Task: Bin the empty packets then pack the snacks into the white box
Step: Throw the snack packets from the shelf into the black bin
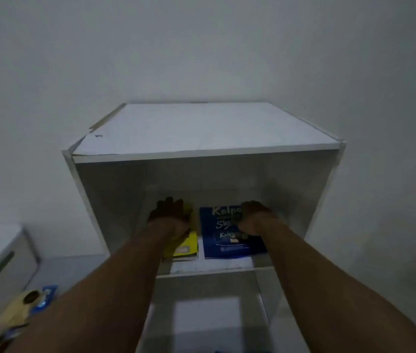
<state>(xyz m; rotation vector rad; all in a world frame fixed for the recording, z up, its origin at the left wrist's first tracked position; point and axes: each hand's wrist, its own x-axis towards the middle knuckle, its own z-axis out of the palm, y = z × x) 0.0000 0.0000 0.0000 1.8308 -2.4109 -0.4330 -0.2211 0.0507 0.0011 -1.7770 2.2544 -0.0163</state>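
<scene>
Both my arms reach into the top compartment of a white shelf unit (202, 154). My left hand (170, 212) lies flat with straight fingers on a yellow snack packet (186, 247) on the shelf board. My right hand (254, 217) has its fingers curled over the right side of a blue snack packet (223, 238) with white lettering, lying beside the yellow one. A white box (0, 256) with a handle slot stands at the lower left. Several packets (26, 304), pale yellow and blue, lie on the surface beside it.
The shelf unit stands against a plain white wall (202, 47). A lower compartment (202, 314) opens below the shelf board, with something blue just showing at the bottom edge. The light is dim.
</scene>
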